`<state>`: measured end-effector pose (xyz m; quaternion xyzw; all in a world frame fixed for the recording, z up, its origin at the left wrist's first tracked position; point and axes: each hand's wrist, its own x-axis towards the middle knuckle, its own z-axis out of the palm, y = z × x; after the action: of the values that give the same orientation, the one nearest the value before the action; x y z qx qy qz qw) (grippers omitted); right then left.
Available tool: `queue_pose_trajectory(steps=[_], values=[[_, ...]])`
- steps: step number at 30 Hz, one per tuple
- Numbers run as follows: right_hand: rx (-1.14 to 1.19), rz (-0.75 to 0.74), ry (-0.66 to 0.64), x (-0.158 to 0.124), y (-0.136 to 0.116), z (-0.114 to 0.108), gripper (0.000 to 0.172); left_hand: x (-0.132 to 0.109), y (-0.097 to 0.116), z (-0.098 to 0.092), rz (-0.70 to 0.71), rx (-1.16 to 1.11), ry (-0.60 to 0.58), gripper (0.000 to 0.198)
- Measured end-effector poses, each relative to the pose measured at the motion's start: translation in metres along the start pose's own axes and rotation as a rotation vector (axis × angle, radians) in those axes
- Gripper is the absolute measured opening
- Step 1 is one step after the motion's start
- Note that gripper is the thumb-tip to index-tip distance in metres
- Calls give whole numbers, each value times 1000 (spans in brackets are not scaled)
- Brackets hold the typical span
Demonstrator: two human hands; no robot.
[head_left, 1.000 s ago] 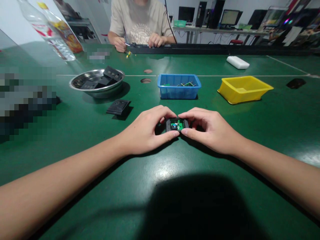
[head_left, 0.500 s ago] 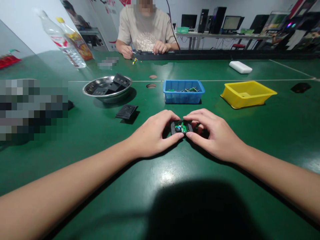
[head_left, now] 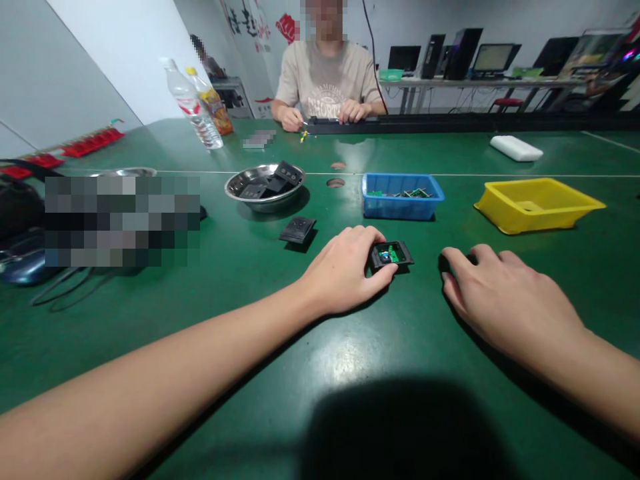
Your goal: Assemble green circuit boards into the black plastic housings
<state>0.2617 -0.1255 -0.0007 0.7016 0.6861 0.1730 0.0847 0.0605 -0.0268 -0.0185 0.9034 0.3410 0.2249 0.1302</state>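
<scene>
My left hand (head_left: 345,270) grips a small black housing (head_left: 391,255) with a green circuit board inside, pinching its left side and tilting it off the green table (head_left: 320,347). My right hand (head_left: 493,297) rests on the table to the right, apart from the housing, fingers loosely curled and holding nothing that I can see. A loose black housing (head_left: 298,230) lies left of my left hand. Behind it stands a steel bowl (head_left: 264,189) with black housings in it.
A blue bin (head_left: 402,196) of green boards and a yellow bin (head_left: 537,203) stand beyond my hands. Two bottles (head_left: 197,107) and a white block (head_left: 516,147) sit farther back. A person in a beige shirt (head_left: 327,80) works across the table.
My right hand let go of the housing and moved right onto the table. My left hand keeps the housing. The camera view swung to the left and upward.
</scene>
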Motion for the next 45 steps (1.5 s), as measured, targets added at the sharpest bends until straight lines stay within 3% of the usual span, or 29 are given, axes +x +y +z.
queue_pose_trajectory(steps=[7, 12, 18, 27, 30, 34, 38, 41, 45], values=[[310, -369, 94, -10, -17, 1, 16, 1, -2, 0, -37, -52, 16, 32], [608, -620, 137, -19, -25, 0, 20, 3, -2, -1, -61, -95, 26, 33], [865, -773, 127, -19, -25, 3, 19, 4, -1, -2, -68, -97, 20, 34], [1008, -539, 265, -6, -20, 11, 12, 5, 0, -2, -71, -107, 19, 34], [1027, -480, 317, -3, -18, 11, 17, 5, 0, -3, -69, -111, 12, 34], [1130, -328, 232, -1, -16, 11, 12, 5, 1, -4, -71, -107, 11, 34], [1506, -124, 122, 2, -16, 14, 4, 5, 0, -4, -65, -105, 10, 36], [1742, -18, 101, 8, -15, 15, 10, 5, 0, -4, -49, -110, 9, 35], [1882, 35, 67, 14, -14, 16, 23, 4, -1, -5, 3, -101, 34, 37]])
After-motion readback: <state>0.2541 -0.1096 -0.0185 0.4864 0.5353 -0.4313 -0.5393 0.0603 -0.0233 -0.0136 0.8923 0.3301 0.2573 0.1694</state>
